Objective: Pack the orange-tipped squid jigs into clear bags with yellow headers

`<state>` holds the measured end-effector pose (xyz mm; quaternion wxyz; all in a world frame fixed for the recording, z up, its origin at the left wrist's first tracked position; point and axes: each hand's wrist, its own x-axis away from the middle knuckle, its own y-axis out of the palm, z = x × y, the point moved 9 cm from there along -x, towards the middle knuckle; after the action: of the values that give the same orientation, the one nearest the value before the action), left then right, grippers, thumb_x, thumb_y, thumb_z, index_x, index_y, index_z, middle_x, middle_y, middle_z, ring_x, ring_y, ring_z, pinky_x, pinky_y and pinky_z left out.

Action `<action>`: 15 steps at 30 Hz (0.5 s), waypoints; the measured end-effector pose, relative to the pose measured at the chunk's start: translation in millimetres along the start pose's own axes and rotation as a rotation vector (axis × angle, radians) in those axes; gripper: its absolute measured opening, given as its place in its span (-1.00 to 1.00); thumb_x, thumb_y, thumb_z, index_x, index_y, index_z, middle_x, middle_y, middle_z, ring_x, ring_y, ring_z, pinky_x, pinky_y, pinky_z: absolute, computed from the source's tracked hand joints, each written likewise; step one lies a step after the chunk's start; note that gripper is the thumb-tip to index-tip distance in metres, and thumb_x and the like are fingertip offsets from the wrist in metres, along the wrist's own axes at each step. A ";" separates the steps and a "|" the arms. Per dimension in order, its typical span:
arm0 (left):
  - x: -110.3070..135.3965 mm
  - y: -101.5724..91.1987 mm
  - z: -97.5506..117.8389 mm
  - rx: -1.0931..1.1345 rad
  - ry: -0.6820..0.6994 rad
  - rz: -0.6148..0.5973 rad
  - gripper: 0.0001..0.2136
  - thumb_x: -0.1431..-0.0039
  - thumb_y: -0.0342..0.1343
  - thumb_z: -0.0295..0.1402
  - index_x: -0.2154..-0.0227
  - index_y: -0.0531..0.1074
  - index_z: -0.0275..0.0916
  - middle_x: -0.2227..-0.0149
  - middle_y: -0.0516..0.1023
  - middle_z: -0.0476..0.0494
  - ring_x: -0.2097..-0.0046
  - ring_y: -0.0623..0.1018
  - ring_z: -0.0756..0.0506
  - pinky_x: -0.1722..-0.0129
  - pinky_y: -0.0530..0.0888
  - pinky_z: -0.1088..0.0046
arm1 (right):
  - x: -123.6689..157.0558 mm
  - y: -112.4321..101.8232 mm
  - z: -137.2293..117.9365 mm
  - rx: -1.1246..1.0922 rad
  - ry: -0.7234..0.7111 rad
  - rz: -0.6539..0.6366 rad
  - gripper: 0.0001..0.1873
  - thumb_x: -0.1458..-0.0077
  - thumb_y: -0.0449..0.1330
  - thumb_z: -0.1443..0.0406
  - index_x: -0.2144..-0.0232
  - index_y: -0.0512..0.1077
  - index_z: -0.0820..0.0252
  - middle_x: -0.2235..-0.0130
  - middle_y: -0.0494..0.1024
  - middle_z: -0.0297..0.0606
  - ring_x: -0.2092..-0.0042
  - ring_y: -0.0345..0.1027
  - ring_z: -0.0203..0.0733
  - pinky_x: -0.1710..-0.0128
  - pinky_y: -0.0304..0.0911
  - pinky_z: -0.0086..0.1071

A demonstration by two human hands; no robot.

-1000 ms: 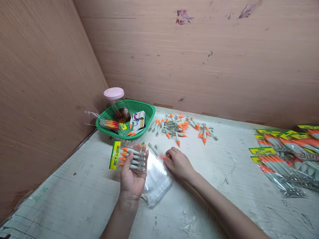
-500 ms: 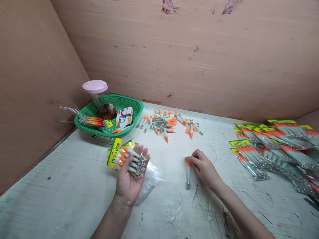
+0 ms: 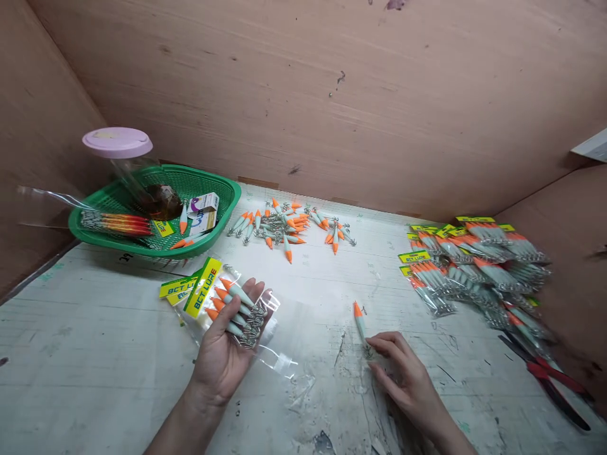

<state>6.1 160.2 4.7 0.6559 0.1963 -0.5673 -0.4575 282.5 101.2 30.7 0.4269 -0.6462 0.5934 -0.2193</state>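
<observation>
My left hand [image 3: 222,351] lies palm up and holds a clear packet of lures [image 3: 222,303] with a yellow "BCT LURE" header; the lures inside are pale green with orange tips. A second yellow header shows just behind it. My right hand [image 3: 408,379] rests on the table with fingers lightly curled, its fingertips touching the hook end of one loose lure [image 3: 359,321]. A pile of loose lures [image 3: 289,224] lies further back, near the wooden wall.
A green basket [image 3: 215,218] at the back left holds a jar with a pink lid [image 3: 117,142], small boxes and more lures. Filled lure packets [image 3: 474,268] are heaped at the right. Red-handled pliers [image 3: 552,379] lie at the far right. Wooden panels enclose the table.
My right hand has drawn one loose lure from beside the left hand out to the right and towards me. The left hand keeps hold of the packet. The camera has swung right.
</observation>
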 end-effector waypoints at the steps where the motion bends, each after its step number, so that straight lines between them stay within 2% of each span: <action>1: 0.6 0.5 -0.7 -0.009 0.002 0.005 -0.62 -0.25 -0.15 -0.54 -0.10 0.29 -0.25 0.18 0.61 -0.19 0.16 0.59 -0.09 0.19 0.56 0.41 | 0.9 3.8 -0.1 0.018 -0.016 -0.030 -0.73 -0.15 0.07 0.32 0.06 0.33 0.12 0.18 0.37 -0.16 0.14 0.34 -0.15 0.24 0.36 -0.32; 5: 2.3 0.9 -1.3 -0.054 0.023 0.018 -0.64 -0.24 -0.13 -0.55 -0.07 0.31 -0.27 0.19 0.61 -0.17 0.16 0.59 -0.10 0.21 0.57 0.40 | -2.1 5.7 -6.0 0.062 -0.089 -0.002 -0.75 -0.17 0.04 0.36 0.09 0.37 0.11 0.23 0.42 -0.17 0.19 0.36 -0.15 0.26 0.36 -0.33; 8: 2.1 -0.7 -1.2 -0.086 0.040 0.026 -0.66 -0.24 -0.12 -0.55 -0.04 0.33 -0.31 0.18 0.61 -0.19 0.15 0.59 -0.12 0.25 0.59 0.38 | -4.8 2.5 -10.3 -0.043 -0.063 -0.006 -0.79 -0.17 0.06 0.35 0.13 0.37 0.12 0.27 0.43 -0.18 0.27 0.37 -0.18 0.32 0.35 -0.36; 12: 1.9 -2.2 -6.4 -0.100 0.015 0.051 -0.70 -0.22 -0.08 -0.54 0.01 0.36 -0.33 0.20 0.61 -0.21 0.19 0.60 -0.13 0.27 0.59 0.38 | -4.1 -9.8 -19.5 -0.447 0.056 -0.015 -0.84 -0.16 0.10 0.29 0.17 0.34 0.12 0.30 0.42 -0.20 0.30 0.37 -0.19 0.34 0.35 -0.36; 15: 1.7 -1.9 -13.4 -0.101 -0.020 0.056 -0.75 -0.19 -0.02 -0.52 0.08 0.41 -0.32 0.23 0.62 -0.21 0.21 0.61 -0.12 0.28 0.58 0.40 | -7.8 -19.4 -49.6 -0.757 -0.025 -0.090 -0.77 -0.18 0.06 0.13 0.17 0.33 0.09 0.38 0.40 -0.23 0.35 0.35 -0.18 0.40 0.34 -0.33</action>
<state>17.7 154.3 0.5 0.6719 0.1423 -0.5551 -0.4691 253.0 92.8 74.9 0.1552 -0.7862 0.5982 0.0046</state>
